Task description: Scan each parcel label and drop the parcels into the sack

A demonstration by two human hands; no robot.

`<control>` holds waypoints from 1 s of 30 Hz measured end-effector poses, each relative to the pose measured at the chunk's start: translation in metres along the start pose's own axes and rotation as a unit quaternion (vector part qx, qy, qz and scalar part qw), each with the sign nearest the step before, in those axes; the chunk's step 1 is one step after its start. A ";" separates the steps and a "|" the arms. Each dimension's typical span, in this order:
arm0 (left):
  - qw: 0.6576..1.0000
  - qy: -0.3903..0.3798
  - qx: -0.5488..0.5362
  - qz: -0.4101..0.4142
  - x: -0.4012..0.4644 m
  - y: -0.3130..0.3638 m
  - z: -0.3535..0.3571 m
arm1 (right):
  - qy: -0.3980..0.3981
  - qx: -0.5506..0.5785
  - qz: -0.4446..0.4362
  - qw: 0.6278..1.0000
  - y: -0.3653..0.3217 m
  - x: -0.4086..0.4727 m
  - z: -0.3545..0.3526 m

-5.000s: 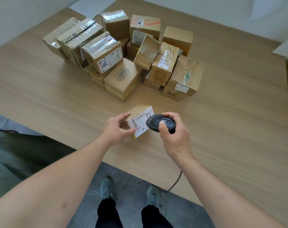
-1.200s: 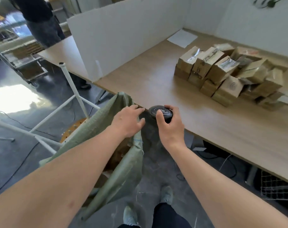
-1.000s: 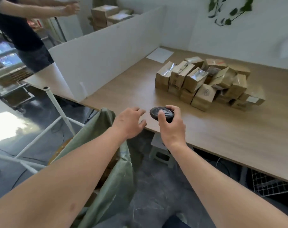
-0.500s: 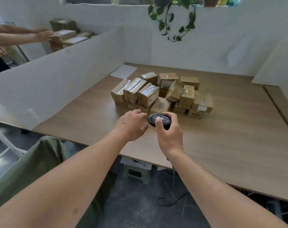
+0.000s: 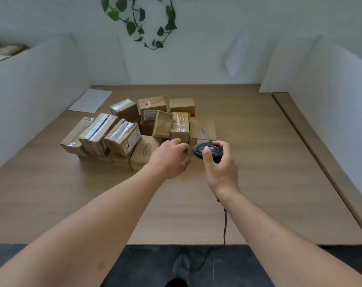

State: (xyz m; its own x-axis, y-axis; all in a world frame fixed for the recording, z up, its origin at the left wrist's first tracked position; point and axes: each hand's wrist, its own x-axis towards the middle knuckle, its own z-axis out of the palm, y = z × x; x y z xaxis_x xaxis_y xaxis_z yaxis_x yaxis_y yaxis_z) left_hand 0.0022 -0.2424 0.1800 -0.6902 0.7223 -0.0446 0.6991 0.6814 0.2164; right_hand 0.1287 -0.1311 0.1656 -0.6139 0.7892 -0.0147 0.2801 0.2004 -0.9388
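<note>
On table (image 5: 248, 183) — about a dozen parcels (image 5: 138, 129), left hand (image 5: 169, 160) fingers loose, right hand (image 5: 219, 164) gripping one scanner (image 5: 208, 150).

**Arm and hand position**

Both forearms are bare and extend forward from the lower corners of the view, converging toward the centre. The left hand (image 5: 168, 159) is held palm down with the back of the hand facing up; the fingers are loosely extended forward, slightly spread, and hold nothing. The thumb points toward the right. The right hand (image 5: 220, 164) is raised beside the left, just apart from it. Its fingers are curled round a dark scanner (image 5: 208, 150), with the thumb laid across the top face. The right wrist is straight.
</note>
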 end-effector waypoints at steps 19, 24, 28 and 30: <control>0.993 -0.117 -0.018 -0.001 0.257 0.021 0.099 | 0.077 -0.024 0.127 0.989 0.071 0.230 0.009; 0.988 -0.114 -0.009 -0.099 0.290 0.036 0.141 | 0.049 -0.016 0.129 0.990 0.110 0.259 0.011; 0.977 -0.088 -0.004 -0.192 0.306 0.045 0.160 | 0.027 -0.015 0.119 0.992 0.139 0.270 0.005; 0.971 -0.081 -0.015 -0.225 0.314 0.047 0.164 | 0.017 -0.011 0.121 0.992 0.149 0.275 -0.001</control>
State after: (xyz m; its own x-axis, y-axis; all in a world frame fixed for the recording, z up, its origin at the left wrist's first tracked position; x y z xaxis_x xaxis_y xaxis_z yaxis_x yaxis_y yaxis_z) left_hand -0.1515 0.0359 0.0158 -0.8843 0.3637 -0.2928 0.3268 0.9300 0.1684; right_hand 0.0027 0.1166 0.0221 -0.5012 0.8351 -0.2268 0.4333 0.0153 -0.9011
